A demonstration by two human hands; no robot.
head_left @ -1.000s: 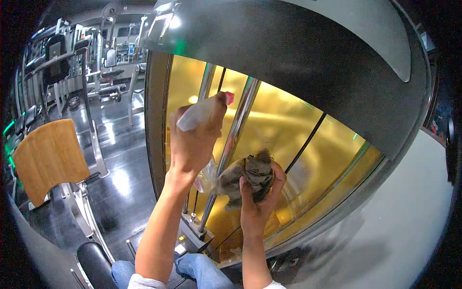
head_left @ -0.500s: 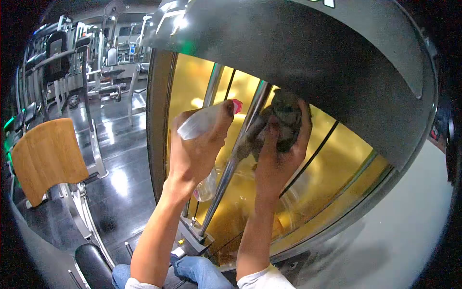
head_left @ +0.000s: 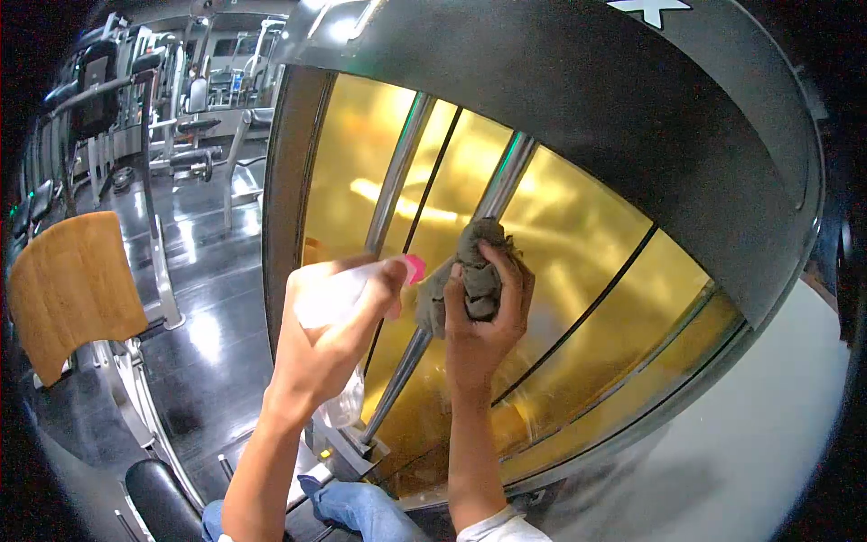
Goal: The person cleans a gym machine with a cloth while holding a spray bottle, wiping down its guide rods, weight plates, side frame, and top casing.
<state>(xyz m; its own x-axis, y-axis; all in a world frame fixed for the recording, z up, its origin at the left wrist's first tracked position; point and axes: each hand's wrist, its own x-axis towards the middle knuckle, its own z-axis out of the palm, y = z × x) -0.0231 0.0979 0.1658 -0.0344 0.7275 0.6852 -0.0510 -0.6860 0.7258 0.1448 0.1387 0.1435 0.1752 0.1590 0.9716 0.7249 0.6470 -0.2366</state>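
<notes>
My left hand point(head_left: 327, 330) is closed around the white head of a spray bottle point(head_left: 343, 405). Its pink nozzle point(head_left: 414, 268) points right, and the clear body hangs below my wrist. In my right hand point(head_left: 488, 330) a crumpled dark grey cloth point(head_left: 481, 271) is bunched between thumb and fingers, with a loose end hanging to the left. The cloth lies over one of the chrome guide rods point(head_left: 402, 366), and I cannot tell how firmly it touches. Behind both hands is the golden panel point(head_left: 578, 271) of the machine.
A dark curved shroud point(head_left: 542, 81) overhangs the panel. Black cables point(head_left: 578, 312) and a second chrome rod point(head_left: 397, 172) run beside my hands. Left are a wooden board point(head_left: 77, 289), a black pad point(head_left: 163, 497) and gym machines point(head_left: 194, 135) on a shiny dark floor.
My right hand has come down and left with the cloth, from under the shroud's edge to the rod. My left hand with the spray bottle sits lower and further left.
</notes>
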